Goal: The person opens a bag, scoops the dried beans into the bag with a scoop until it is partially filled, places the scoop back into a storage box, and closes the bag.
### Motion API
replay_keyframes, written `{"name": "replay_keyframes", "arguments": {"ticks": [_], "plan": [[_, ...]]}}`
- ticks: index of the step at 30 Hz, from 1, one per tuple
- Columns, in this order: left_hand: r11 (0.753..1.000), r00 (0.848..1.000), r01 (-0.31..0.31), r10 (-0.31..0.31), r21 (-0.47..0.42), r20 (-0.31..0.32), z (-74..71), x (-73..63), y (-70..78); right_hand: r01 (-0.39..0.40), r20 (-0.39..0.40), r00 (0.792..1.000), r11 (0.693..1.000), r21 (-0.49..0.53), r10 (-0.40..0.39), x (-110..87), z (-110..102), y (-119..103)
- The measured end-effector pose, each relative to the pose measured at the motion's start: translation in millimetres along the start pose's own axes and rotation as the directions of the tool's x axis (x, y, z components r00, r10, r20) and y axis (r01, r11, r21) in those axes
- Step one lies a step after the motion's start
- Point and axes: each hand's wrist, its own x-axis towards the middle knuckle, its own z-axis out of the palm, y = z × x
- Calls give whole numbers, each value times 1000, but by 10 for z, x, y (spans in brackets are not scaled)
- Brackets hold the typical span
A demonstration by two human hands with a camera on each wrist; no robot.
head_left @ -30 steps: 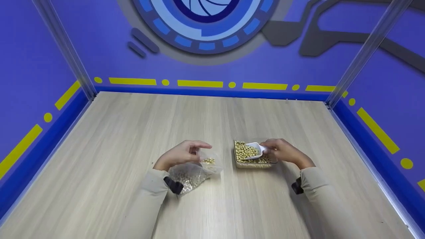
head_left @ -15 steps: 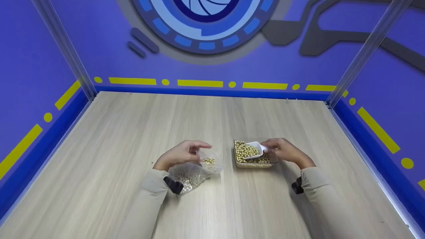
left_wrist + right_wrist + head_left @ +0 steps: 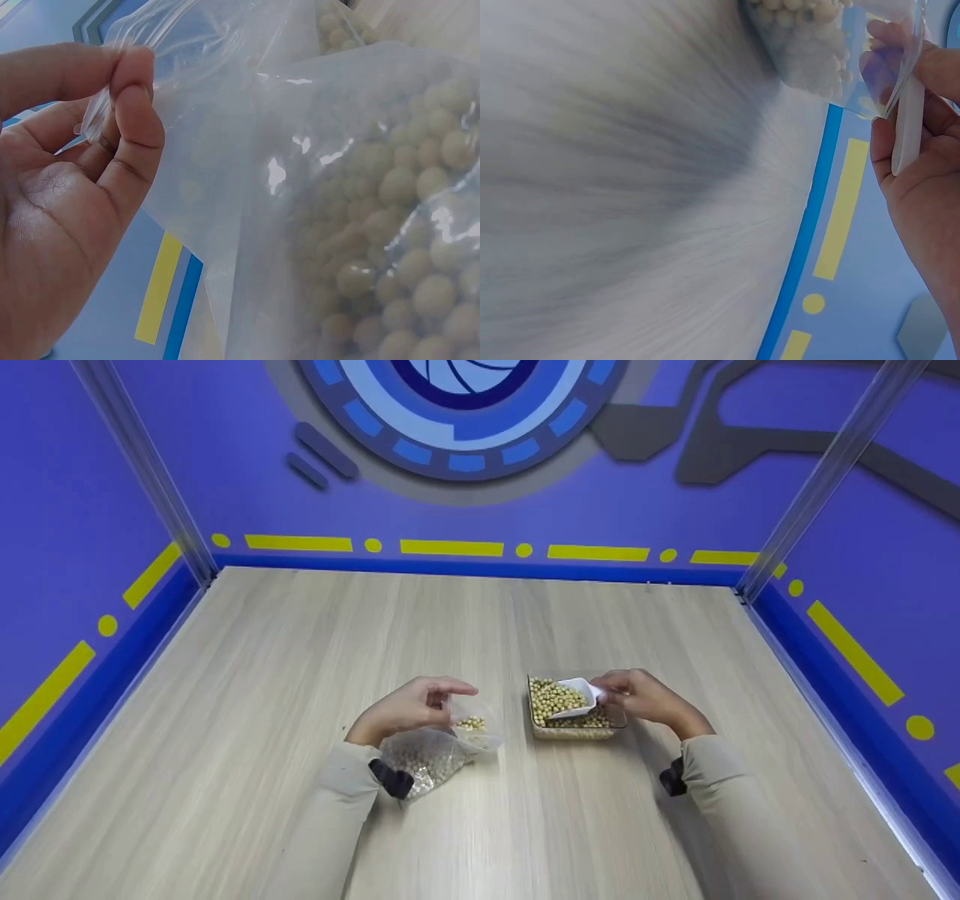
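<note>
My left hand point(image 3: 409, 709) pinches the edge of a clear plastic bag point(image 3: 427, 761) between thumb and fingers. Round pale-yellow beans point(image 3: 420, 277) fill its lower part, and a few beans point(image 3: 472, 723) show at its opening. To the right stands a clear rectangular container point(image 3: 574, 734) full of the same beans. My right hand point(image 3: 649, 701), at its right side, grips the handle of a white scoop point(image 3: 581, 695). The scoop tilts down to the left, its front edge among the beans. In the right wrist view, the white handle point(image 3: 908, 135) runs across the curled fingers.
Both things are on a light wood-grain table point(image 3: 337, 622). Blue-purple panels point(image 3: 465, 525) with yellow markings stand at the back and both sides. A black wrist strap point(image 3: 391, 778) overlaps the bag in the head view.
My right hand and the scoop have shifted slightly to the right and away from me. The left hand and the bag look the same.
</note>
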Motion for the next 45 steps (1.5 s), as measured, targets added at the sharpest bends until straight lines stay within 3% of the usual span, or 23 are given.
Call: {"name": "replay_keyframes", "arguments": {"ticks": [15, 27, 36, 42, 45], "plan": [[1000, 1000, 10, -10, -13, 5, -12, -3, 17, 26, -5, 1000, 999, 28, -25, -14, -15, 20], [1000, 1000, 21, -21, -4, 3, -11, -7, 3, -8, -13, 1000, 1000, 28, 9, -18, 10, 28], [1000, 1000, 17, -17, -14, 4, -8, -8, 25, -3, 10, 1000, 999, 36, 2, -85, -40, -285], [1000, 1000, 13, -13, -14, 3, -16, -15, 23, -5, -3, 1000, 999, 52, 6, -27, 12, 4], [1000, 1000, 17, -17, -9, 1, -14, -15, 27, -5, -5, 1000, 998, 66, 5, -29, 8, 39]]}}
